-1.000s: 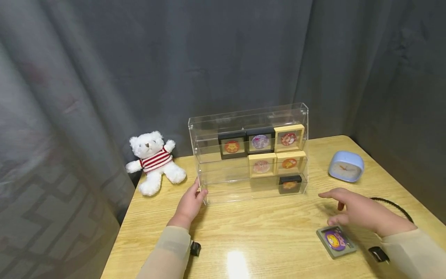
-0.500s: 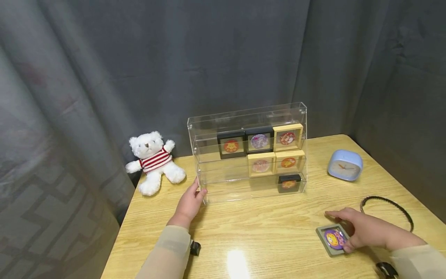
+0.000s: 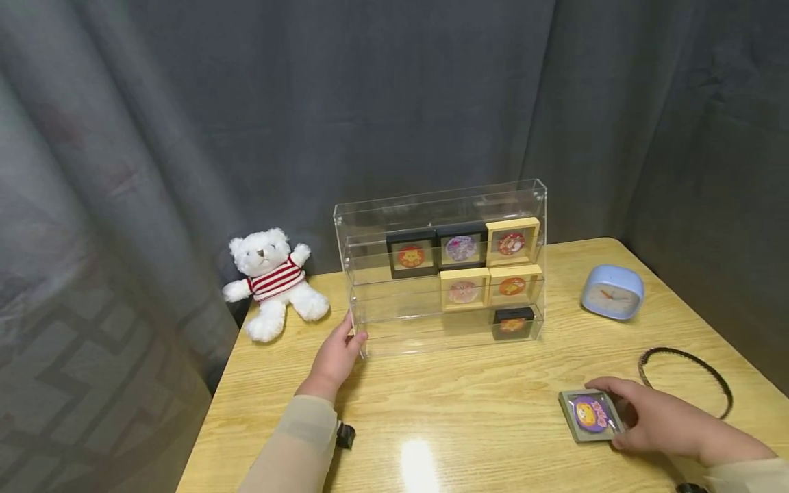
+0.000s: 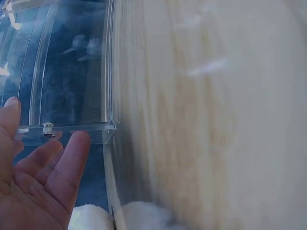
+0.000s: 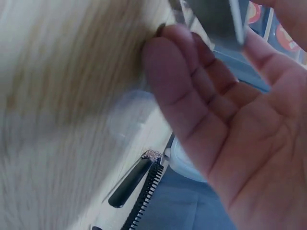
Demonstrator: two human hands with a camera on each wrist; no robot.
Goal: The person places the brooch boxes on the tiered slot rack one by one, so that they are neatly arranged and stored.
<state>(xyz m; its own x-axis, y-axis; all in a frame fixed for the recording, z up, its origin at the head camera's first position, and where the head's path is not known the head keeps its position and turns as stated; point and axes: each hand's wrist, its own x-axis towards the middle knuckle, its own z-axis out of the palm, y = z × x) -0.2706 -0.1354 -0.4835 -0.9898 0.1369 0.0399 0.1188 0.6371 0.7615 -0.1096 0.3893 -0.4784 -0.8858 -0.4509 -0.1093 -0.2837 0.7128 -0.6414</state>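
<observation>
My left hand [image 3: 333, 359] holds the lower left side of a clear acrylic display rack [image 3: 394, 319], thumb in front. In the left wrist view its fingers [image 4: 67, 167] lie along the rack's side panel. At the right, my right hand [image 3: 668, 419] grips a grey square badge frame [image 3: 590, 415] by its right side. A round purple badge with an orange animal face shows inside it. The right wrist view has the frame's blurred edge [image 5: 218, 21] between thumb and fingers. The frame is tilted up, close over the wooden table [image 3: 487, 411].
Several black and cream badge frames [image 3: 464, 290] stand on the rack's tiers, toward its right. A white teddy bear [image 3: 275, 282] in a striped shirt sits at the left. At the right are a blue alarm clock [image 3: 612, 292] and a dark headband [image 3: 696, 359].
My right hand has come down onto the grey badge frame, gripped its right side and tilted it up slightly. The left hand has stayed on the rack.
</observation>
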